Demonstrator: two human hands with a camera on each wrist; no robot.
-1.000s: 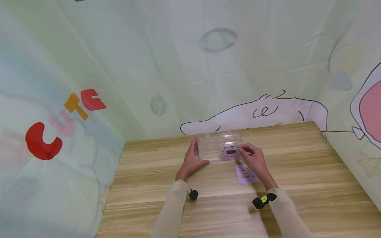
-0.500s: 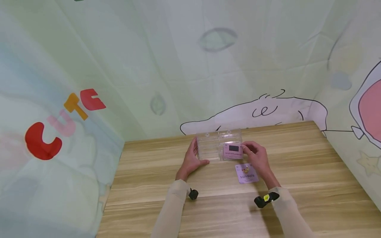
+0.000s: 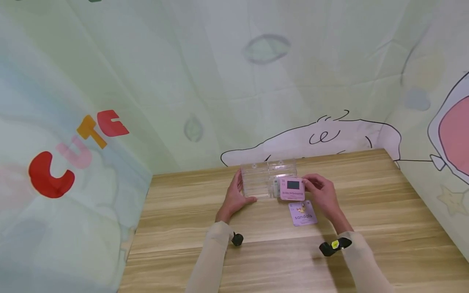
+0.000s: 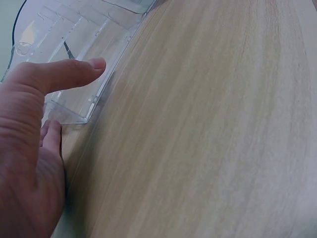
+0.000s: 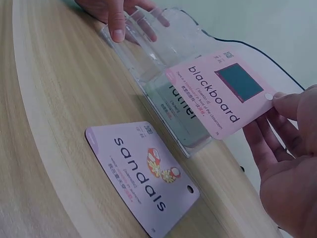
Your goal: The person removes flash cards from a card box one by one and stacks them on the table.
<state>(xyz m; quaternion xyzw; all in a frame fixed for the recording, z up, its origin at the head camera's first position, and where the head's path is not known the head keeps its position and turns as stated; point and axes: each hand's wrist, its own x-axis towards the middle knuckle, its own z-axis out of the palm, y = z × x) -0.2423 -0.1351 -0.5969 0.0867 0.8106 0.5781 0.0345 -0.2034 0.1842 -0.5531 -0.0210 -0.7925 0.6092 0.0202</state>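
Note:
A clear plastic card rack (image 3: 255, 185) stands near the back of the wooden table. My left hand (image 3: 234, 198) holds it by its left end, thumb along the lower front edge and fingers at the side. Between thumb and fingers, my right hand (image 3: 323, 196) pinches a pink "blackboard" word card (image 5: 218, 94) by its holed corner. The card is tilted in front of the rack's right half. Behind it, a greenish card (image 5: 185, 121) sits in the lower right pocket, its word partly covered. A purple "sandals" card (image 3: 303, 213) lies face up on the table before the rack.
The wooden table (image 3: 278, 260) meets a printed cloth backdrop (image 3: 205, 81) close behind the rack. Another patterned cloth with the letters "CUTE" (image 3: 51, 175) hangs at the left. Both wrists wear small black cameras.
My right hand has drawn the pink card out of the rack's right pocket, toward me and to the right, uncovering the greenish card behind it. My left hand has stayed at the rack.

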